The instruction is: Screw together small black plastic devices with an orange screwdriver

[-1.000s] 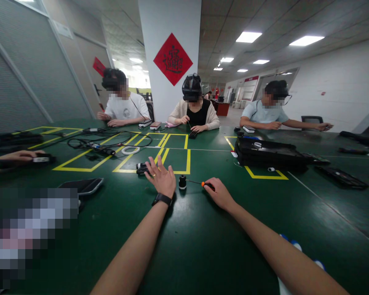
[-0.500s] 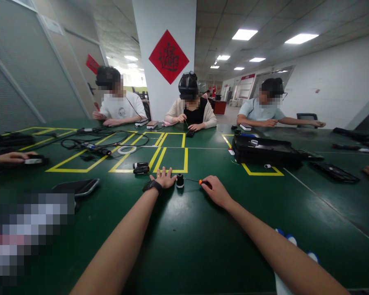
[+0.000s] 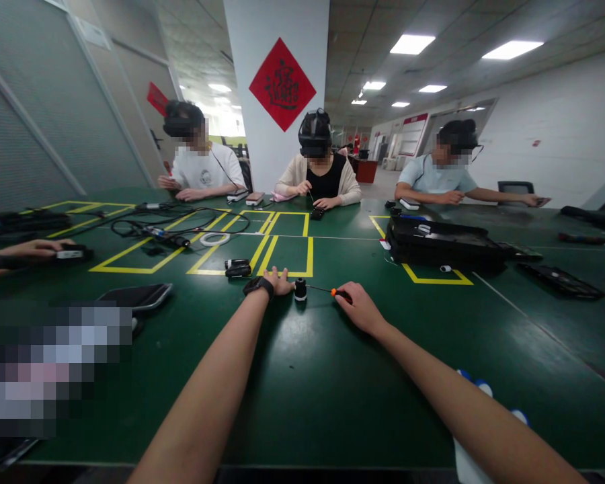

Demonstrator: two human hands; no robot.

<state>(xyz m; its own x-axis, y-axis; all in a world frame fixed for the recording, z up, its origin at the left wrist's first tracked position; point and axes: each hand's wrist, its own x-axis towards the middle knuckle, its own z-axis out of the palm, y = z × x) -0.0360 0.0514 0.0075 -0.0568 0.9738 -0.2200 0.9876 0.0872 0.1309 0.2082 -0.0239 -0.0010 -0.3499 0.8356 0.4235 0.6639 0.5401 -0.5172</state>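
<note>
Black-and-white cylinder [image 3: 300, 290] is stood between both hands; screwdriver [image 3: 341, 294] handle is gripped in right hand [image 3: 360, 307], left hand [image 3: 281, 283] is laid fingers-spread just beside the cylinder. Reach is hemmed by two black tubes [image 3: 238, 268] beyond-left and black case [image 3: 444, 242] beyond-right. Green surface [image 3: 302, 403] is left open between forearms [image 3: 216, 366], down to near edge [image 3: 292, 465].
</note>
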